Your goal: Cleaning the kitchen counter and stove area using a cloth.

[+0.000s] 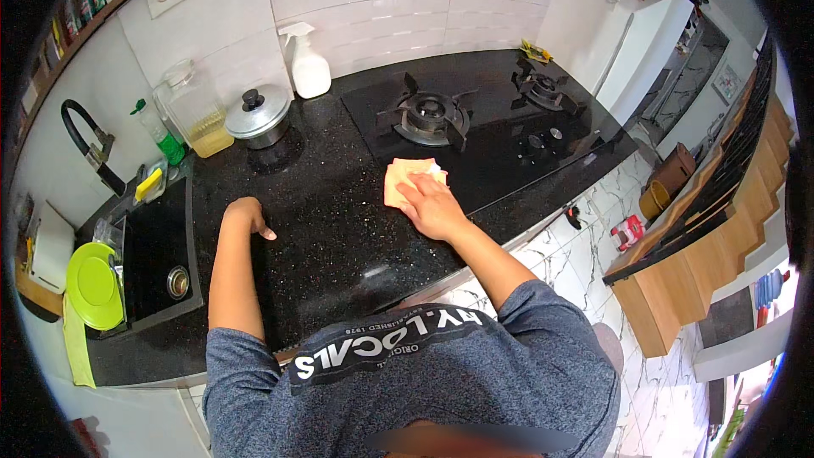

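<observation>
My right hand [435, 207] lies over an orange cloth [397, 178], fingers bent on it. The cloth is at the near left edge of a black glass gas hob [496, 159], just in front of the larger burner [429, 116]. A small white patch shows at the cloth's right side. My left hand [248, 213] is bent down at the wrist over the black speckled countertop [318, 203], between the sink and the cloth. Nothing shows in it; most of its fingers are hidden, and whether it touches the counter is unclear.
Left is a black sink [156, 235] with a faucet [95, 146] and green plate [95, 286]. Along the wall stand a green-liquid bottle [166, 140], a pitcher [200, 114], a lidded pot [257, 117] and a white spray bottle [310, 67]. A smaller burner [545, 90] is at right.
</observation>
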Action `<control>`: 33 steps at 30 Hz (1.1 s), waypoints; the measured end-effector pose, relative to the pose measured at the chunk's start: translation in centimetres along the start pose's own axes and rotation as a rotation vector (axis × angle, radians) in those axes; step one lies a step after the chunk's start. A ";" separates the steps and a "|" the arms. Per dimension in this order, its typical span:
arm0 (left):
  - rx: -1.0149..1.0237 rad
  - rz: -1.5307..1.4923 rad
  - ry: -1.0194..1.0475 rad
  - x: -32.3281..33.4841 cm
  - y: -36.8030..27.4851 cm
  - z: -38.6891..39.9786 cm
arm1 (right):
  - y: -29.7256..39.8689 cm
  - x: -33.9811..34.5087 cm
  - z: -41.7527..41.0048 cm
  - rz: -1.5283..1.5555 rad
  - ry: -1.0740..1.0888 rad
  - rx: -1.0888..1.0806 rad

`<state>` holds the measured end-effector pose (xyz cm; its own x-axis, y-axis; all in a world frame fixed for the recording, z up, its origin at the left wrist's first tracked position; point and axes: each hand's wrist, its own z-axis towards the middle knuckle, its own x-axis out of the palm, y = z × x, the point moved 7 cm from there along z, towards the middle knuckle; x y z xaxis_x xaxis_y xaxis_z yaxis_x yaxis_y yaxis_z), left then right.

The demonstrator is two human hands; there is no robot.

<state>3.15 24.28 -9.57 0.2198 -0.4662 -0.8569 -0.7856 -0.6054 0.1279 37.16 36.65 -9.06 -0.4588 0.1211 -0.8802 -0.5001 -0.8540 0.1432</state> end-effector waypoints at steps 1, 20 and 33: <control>-0.003 0.001 -0.004 0.2 0.1 0.1 | -0.1 -0.2 -0.1 0.049 -0.001 -0.027; 0.054 -0.010 -0.094 -0.4 -0.4 -0.8 | -13.8 -5.5 -5.2 -0.157 0.003 0.485; 0.073 -0.003 -0.086 -0.2 0.0 -0.3 | -8.1 -4.7 -5.2 0.139 0.010 0.187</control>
<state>3.29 24.19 -9.25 0.1739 -0.4058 -0.8973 -0.8256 -0.5568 0.0918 47.19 40.38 -8.43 -0.5259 0.0035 -0.8505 -0.5605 -0.7535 0.3435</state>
